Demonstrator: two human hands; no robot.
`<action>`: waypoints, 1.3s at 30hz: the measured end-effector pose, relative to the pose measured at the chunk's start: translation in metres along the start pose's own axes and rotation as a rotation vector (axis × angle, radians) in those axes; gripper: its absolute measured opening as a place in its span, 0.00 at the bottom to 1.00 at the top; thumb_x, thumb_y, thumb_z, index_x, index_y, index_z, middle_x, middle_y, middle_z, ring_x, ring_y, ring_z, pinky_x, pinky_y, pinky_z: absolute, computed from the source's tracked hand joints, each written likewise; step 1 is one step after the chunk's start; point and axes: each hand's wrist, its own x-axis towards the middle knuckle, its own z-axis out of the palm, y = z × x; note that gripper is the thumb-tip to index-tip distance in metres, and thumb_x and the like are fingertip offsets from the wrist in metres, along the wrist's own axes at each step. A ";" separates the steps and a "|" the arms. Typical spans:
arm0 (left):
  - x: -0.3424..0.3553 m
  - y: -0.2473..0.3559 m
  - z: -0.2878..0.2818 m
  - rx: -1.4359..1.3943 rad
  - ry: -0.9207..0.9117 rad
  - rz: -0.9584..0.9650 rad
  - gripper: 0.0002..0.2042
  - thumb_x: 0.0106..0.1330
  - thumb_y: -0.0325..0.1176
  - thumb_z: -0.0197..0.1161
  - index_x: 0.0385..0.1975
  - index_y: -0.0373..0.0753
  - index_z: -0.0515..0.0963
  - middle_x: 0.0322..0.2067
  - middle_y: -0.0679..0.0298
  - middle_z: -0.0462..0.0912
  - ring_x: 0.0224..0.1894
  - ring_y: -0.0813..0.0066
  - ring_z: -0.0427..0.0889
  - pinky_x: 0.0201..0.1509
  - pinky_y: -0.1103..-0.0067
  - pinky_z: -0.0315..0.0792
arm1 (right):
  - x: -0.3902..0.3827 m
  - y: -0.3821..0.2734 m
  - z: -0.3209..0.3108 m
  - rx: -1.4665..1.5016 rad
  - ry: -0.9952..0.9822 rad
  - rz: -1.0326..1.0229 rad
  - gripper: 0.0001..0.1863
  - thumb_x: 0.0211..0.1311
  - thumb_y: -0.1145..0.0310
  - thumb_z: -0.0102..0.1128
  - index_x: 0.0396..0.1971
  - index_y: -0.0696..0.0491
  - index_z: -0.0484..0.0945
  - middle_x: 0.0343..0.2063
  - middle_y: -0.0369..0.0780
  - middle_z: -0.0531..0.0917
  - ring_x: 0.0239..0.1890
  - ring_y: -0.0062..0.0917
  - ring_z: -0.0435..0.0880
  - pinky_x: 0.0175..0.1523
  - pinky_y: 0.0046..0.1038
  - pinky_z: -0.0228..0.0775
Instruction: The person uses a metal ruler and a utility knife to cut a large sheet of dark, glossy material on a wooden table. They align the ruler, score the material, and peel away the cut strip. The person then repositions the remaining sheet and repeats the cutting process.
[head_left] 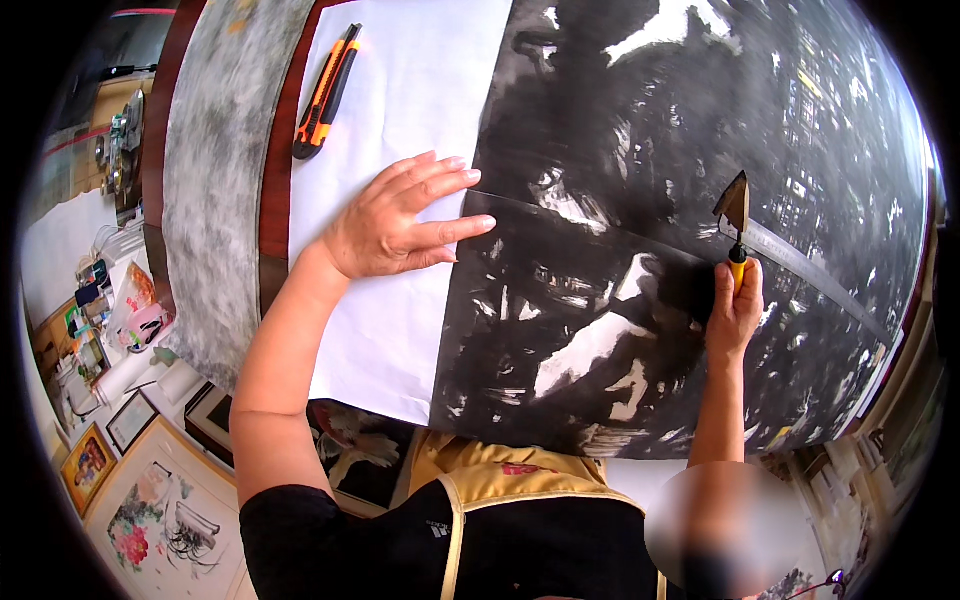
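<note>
My left hand rests with fingers spread across the boundary of a white sheet and a black-and-white inked paper. A straight line crosses the inked paper from beside my fingers toward the right. My right hand grips a small trowel by its yellow handle, blade pointing away from me. Beside the blade, a long metal ruler lies slanting down to the right on the inked paper. An orange-and-black utility knife lies on the white sheet, above my left hand.
A mottled grey paper lies at left on the red-brown table. Beyond are a cluttered surface with small items, paper rolls and framed pictures at lower left. More pale papers appear at lower right.
</note>
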 end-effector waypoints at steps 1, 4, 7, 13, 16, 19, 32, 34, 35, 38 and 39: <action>-0.002 -0.002 -0.001 0.010 -0.022 0.004 0.21 0.68 0.52 0.62 0.58 0.54 0.83 0.64 0.59 0.75 0.68 0.57 0.73 0.73 0.58 0.65 | 0.000 -0.001 0.000 -0.005 0.002 -0.018 0.06 0.73 0.70 0.61 0.41 0.55 0.73 0.29 0.34 0.70 0.32 0.18 0.67 0.39 0.21 0.64; -0.003 -0.004 0.000 0.031 -0.042 0.005 0.23 0.67 0.54 0.61 0.59 0.55 0.83 0.65 0.60 0.75 0.69 0.59 0.72 0.74 0.59 0.65 | -0.001 0.000 0.000 -0.035 0.010 -0.016 0.07 0.73 0.70 0.60 0.41 0.55 0.73 0.29 0.34 0.70 0.31 0.18 0.67 0.39 0.21 0.64; -0.004 -0.004 0.001 0.000 -0.028 -0.007 0.24 0.65 0.53 0.64 0.59 0.54 0.83 0.65 0.60 0.76 0.70 0.60 0.72 0.74 0.59 0.65 | -0.001 0.000 -0.001 -0.022 0.002 0.007 0.08 0.74 0.68 0.61 0.40 0.55 0.73 0.29 0.34 0.70 0.32 0.18 0.67 0.39 0.21 0.63; -0.004 -0.004 0.002 -0.002 -0.016 -0.007 0.25 0.61 0.49 0.68 0.59 0.54 0.83 0.65 0.61 0.76 0.70 0.61 0.72 0.75 0.60 0.65 | -0.001 -0.001 0.000 -0.042 0.000 -0.004 0.09 0.75 0.67 0.60 0.39 0.56 0.73 0.29 0.34 0.69 0.32 0.18 0.66 0.40 0.21 0.63; -0.005 -0.003 0.004 0.015 -0.019 -0.024 0.25 0.60 0.49 0.69 0.59 0.55 0.83 0.64 0.63 0.76 0.70 0.62 0.72 0.75 0.60 0.65 | -0.001 -0.002 0.000 -0.044 -0.006 0.009 0.09 0.75 0.66 0.60 0.40 0.56 0.73 0.29 0.34 0.69 0.32 0.18 0.66 0.40 0.21 0.63; -0.005 -0.003 0.004 0.024 -0.003 -0.016 0.25 0.60 0.49 0.69 0.59 0.56 0.83 0.65 0.64 0.76 0.70 0.63 0.71 0.76 0.61 0.65 | -0.002 0.000 0.000 -0.035 -0.007 0.008 0.09 0.75 0.66 0.60 0.40 0.56 0.73 0.29 0.34 0.69 0.32 0.18 0.66 0.39 0.21 0.63; -0.008 -0.004 0.005 -0.005 0.009 0.002 0.25 0.61 0.45 0.69 0.60 0.52 0.81 0.65 0.61 0.75 0.70 0.61 0.71 0.76 0.59 0.64 | -0.001 -0.005 0.001 -0.067 -0.010 -0.005 0.10 0.75 0.64 0.60 0.43 0.55 0.74 0.29 0.34 0.71 0.32 0.18 0.68 0.40 0.21 0.64; -0.008 -0.004 0.005 -0.008 0.014 -0.001 0.25 0.61 0.45 0.71 0.60 0.53 0.81 0.64 0.61 0.76 0.69 0.61 0.72 0.76 0.61 0.65 | -0.001 -0.004 0.001 -0.062 -0.020 0.002 0.09 0.75 0.65 0.60 0.43 0.55 0.74 0.30 0.34 0.71 0.33 0.18 0.68 0.40 0.21 0.64; -0.005 -0.004 0.006 -0.010 0.006 0.005 0.25 0.61 0.45 0.70 0.60 0.51 0.81 0.65 0.60 0.75 0.70 0.60 0.72 0.75 0.60 0.64 | -0.001 -0.002 -0.003 -0.069 -0.023 0.010 0.09 0.75 0.66 0.60 0.43 0.56 0.73 0.30 0.34 0.70 0.33 0.18 0.68 0.40 0.21 0.64; -0.001 -0.004 0.000 -0.025 -0.013 0.019 0.24 0.61 0.42 0.69 0.59 0.47 0.82 0.65 0.56 0.75 0.70 0.56 0.71 0.76 0.57 0.63 | -0.001 0.006 -0.008 0.016 -0.027 0.067 0.08 0.74 0.68 0.60 0.43 0.57 0.73 0.31 0.34 0.69 0.34 0.17 0.66 0.41 0.20 0.63; 0.001 -0.003 0.001 -0.037 -0.013 0.012 0.25 0.60 0.41 0.70 0.59 0.46 0.82 0.65 0.55 0.75 0.70 0.55 0.71 0.76 0.57 0.62 | -0.002 0.005 -0.011 0.199 -0.044 0.116 0.08 0.73 0.69 0.61 0.43 0.56 0.73 0.31 0.33 0.68 0.34 0.16 0.66 0.41 0.20 0.62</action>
